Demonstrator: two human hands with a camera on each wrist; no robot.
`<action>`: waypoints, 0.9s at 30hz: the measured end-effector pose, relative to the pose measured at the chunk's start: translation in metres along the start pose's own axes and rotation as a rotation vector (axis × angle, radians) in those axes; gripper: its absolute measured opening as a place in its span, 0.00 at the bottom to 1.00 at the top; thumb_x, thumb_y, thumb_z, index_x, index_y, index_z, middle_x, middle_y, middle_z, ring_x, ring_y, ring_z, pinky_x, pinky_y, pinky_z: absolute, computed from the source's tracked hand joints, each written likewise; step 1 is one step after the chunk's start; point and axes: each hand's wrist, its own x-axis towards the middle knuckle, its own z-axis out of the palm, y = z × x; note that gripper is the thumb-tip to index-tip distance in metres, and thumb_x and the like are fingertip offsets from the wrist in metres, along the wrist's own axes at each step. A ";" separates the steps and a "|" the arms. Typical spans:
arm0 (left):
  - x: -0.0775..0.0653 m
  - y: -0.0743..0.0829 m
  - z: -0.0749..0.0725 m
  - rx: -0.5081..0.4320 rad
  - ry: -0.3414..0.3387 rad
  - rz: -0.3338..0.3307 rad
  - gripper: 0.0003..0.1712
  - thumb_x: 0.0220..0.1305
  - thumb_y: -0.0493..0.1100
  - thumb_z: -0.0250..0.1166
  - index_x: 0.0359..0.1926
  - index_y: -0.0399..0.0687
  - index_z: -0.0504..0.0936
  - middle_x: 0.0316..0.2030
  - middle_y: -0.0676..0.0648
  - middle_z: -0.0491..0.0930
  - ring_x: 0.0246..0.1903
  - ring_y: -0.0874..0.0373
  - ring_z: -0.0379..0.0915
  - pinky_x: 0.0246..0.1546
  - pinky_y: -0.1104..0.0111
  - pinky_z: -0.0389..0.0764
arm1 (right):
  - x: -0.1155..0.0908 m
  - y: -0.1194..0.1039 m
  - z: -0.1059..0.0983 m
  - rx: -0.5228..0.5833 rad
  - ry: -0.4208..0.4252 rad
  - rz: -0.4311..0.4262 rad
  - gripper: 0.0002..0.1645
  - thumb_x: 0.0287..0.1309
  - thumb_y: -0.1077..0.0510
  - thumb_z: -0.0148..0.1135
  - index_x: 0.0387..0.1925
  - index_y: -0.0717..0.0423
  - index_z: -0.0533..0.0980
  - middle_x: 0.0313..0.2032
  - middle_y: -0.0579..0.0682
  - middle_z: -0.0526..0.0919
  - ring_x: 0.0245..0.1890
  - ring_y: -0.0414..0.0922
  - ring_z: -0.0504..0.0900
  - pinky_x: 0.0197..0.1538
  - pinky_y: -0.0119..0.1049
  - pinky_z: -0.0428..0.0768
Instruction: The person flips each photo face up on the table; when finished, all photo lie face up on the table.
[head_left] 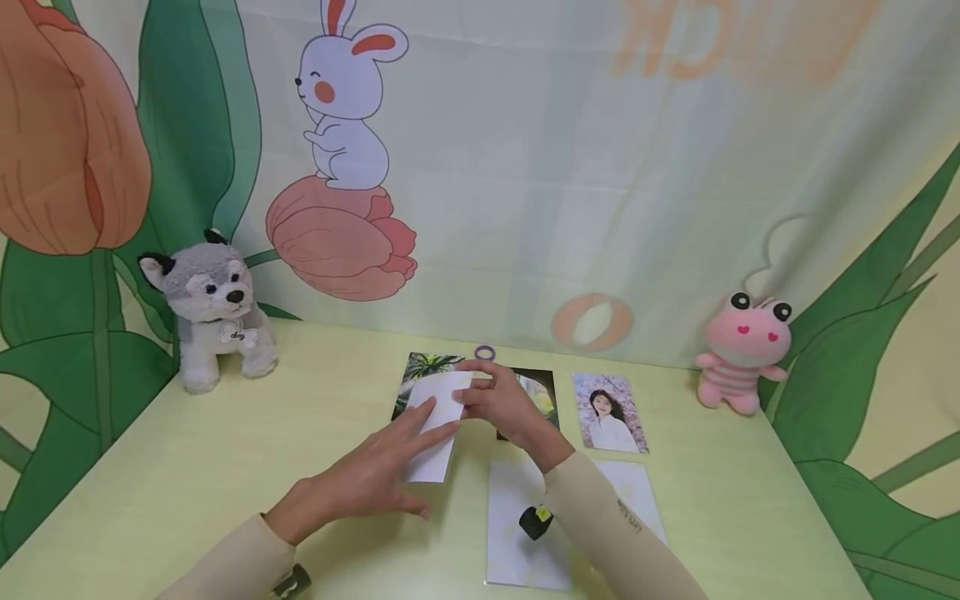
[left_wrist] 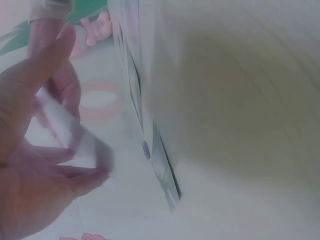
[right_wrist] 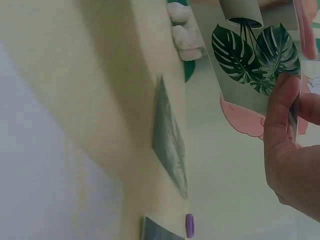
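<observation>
My right hand (head_left: 506, 404) pinches a photo card (head_left: 435, 446) near its upper right corner, holding it up off the table. Its white back shows in the head view. In the right wrist view the front of the photo card (right_wrist: 250, 82) bears dark green monstera leaves and a pale pot, upside down. My left hand (head_left: 382, 467) lies with extended fingers against the white back, its thumb spread well away from it. Behind the card, partly covered, a photo of green fronds (head_left: 435, 364) lies flat. A dark-edged photo (head_left: 536, 387) lies under and beyond my right hand.
A portrait photo (head_left: 611, 414) lies to the right. A purple ring (head_left: 484, 353) sits at the table's back. A pale rectangular sheet (head_left: 525, 562) lies in front, partly hidden by my right sleeve. A plush dog (head_left: 217, 312) stands back left, a pink plush frog (head_left: 742, 354) back right.
</observation>
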 end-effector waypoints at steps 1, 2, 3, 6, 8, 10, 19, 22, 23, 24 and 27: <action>0.002 0.000 0.001 0.014 0.032 0.017 0.62 0.42 0.52 0.83 0.77 0.60 0.58 0.77 0.34 0.51 0.74 0.36 0.53 0.60 0.39 0.71 | 0.000 -0.002 -0.001 0.023 0.002 -0.005 0.31 0.61 0.71 0.60 0.66 0.67 0.65 0.31 0.46 0.85 0.29 0.41 0.86 0.39 0.35 0.84; 0.003 0.001 0.003 0.024 0.062 0.028 0.62 0.43 0.51 0.83 0.77 0.60 0.58 0.77 0.35 0.52 0.74 0.37 0.54 0.58 0.40 0.73 | 0.001 -0.004 -0.001 0.051 0.005 -0.007 0.31 0.61 0.72 0.60 0.66 0.67 0.65 0.31 0.47 0.85 0.30 0.41 0.86 0.40 0.35 0.84; 0.005 0.001 0.004 0.029 0.091 0.038 0.61 0.44 0.51 0.82 0.77 0.60 0.58 0.77 0.35 0.52 0.74 0.37 0.55 0.57 0.41 0.74 | 0.001 -0.006 -0.002 0.074 0.006 -0.011 0.31 0.62 0.72 0.59 0.66 0.67 0.65 0.32 0.47 0.86 0.30 0.42 0.86 0.40 0.35 0.84; 0.009 0.002 0.007 0.059 0.187 0.069 0.57 0.47 0.48 0.81 0.76 0.59 0.61 0.75 0.36 0.57 0.71 0.37 0.61 0.54 0.43 0.78 | 0.001 -0.009 -0.005 0.122 0.015 -0.013 0.30 0.62 0.72 0.58 0.65 0.65 0.65 0.31 0.48 0.86 0.30 0.42 0.86 0.40 0.35 0.84; 0.012 0.003 0.008 0.082 0.244 0.076 0.54 0.49 0.47 0.80 0.75 0.58 0.63 0.74 0.37 0.61 0.69 0.39 0.66 0.53 0.45 0.79 | 0.001 -0.010 -0.006 0.140 0.021 -0.013 0.29 0.63 0.72 0.57 0.65 0.63 0.66 0.31 0.48 0.85 0.30 0.41 0.85 0.40 0.34 0.83; 0.014 0.005 0.009 0.107 0.292 0.084 0.51 0.50 0.45 0.80 0.73 0.58 0.66 0.72 0.38 0.65 0.65 0.40 0.71 0.50 0.47 0.81 | 0.000 -0.011 -0.007 0.148 0.023 -0.014 0.28 0.64 0.70 0.56 0.65 0.61 0.66 0.32 0.49 0.84 0.29 0.41 0.84 0.40 0.34 0.83; 0.022 0.013 0.005 0.055 0.392 0.065 0.44 0.56 0.31 0.71 0.73 0.57 0.67 0.66 0.40 0.74 0.52 0.46 0.83 0.33 0.60 0.81 | 0.000 -0.010 -0.008 0.256 0.013 0.008 0.18 0.68 0.63 0.58 0.58 0.54 0.70 0.34 0.51 0.83 0.33 0.42 0.87 0.43 0.35 0.85; 0.024 0.011 0.005 0.004 0.428 0.075 0.41 0.57 0.27 0.68 0.71 0.53 0.69 0.64 0.40 0.76 0.42 0.50 0.85 0.31 0.66 0.82 | 0.000 -0.008 -0.006 0.250 -0.005 -0.004 0.15 0.71 0.59 0.56 0.56 0.53 0.69 0.33 0.50 0.82 0.34 0.42 0.87 0.46 0.37 0.85; 0.025 0.011 0.005 -0.014 0.446 0.076 0.40 0.58 0.26 0.67 0.70 0.51 0.70 0.62 0.40 0.77 0.40 0.51 0.85 0.31 0.68 0.81 | 0.000 -0.007 -0.004 0.242 -0.008 -0.010 0.15 0.72 0.58 0.55 0.56 0.53 0.68 0.33 0.50 0.82 0.34 0.42 0.87 0.46 0.37 0.85; 0.026 0.010 0.005 -0.035 0.464 0.072 0.37 0.59 0.26 0.66 0.69 0.50 0.71 0.61 0.40 0.78 0.35 0.54 0.84 0.30 0.69 0.80 | 0.000 -0.006 -0.003 0.231 -0.012 -0.017 0.15 0.72 0.57 0.55 0.56 0.52 0.67 0.33 0.50 0.82 0.34 0.42 0.86 0.47 0.37 0.84; 0.028 0.009 0.007 -0.108 0.528 0.051 0.32 0.62 0.24 0.63 0.66 0.45 0.74 0.52 0.40 0.83 0.26 0.62 0.76 0.28 0.74 0.77 | 0.001 -0.002 0.003 0.198 -0.003 -0.037 0.17 0.72 0.55 0.56 0.57 0.51 0.64 0.32 0.49 0.83 0.33 0.42 0.86 0.46 0.36 0.84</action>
